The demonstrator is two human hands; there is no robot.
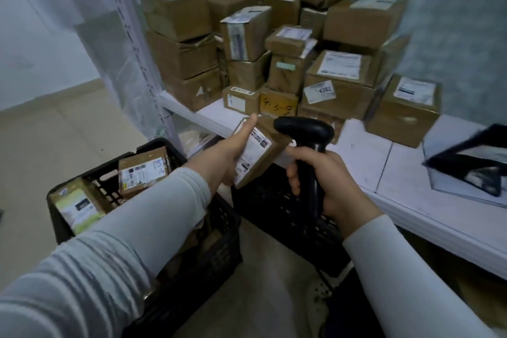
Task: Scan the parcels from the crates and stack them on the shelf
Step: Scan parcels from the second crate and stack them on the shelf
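My left hand (pixel 225 151) grips a small brown parcel (pixel 258 151) with a white label facing up, held above the gap between two black crates. My right hand (pixel 323 184) grips the handle of a black barcode scanner (pixel 304 132), whose head sits just right of the parcel's label and points toward it. The left crate (pixel 222 217) holds several brown parcels, two with labels showing (pixel 142 170). The second crate (pixel 277 208) stands under my right hand, its contents hidden. A white shelf (pixel 384 170) carries several stacked cardboard parcels (pixel 337 77).
A clear tray with dark edges (pixel 472 162) lies on the shelf at the right. A white shelf upright (pixel 137 52) rises at the left of the stack. Beige floor (pixel 49 134) spreads to the left. A light shoe (pixel 318 307) shows below.
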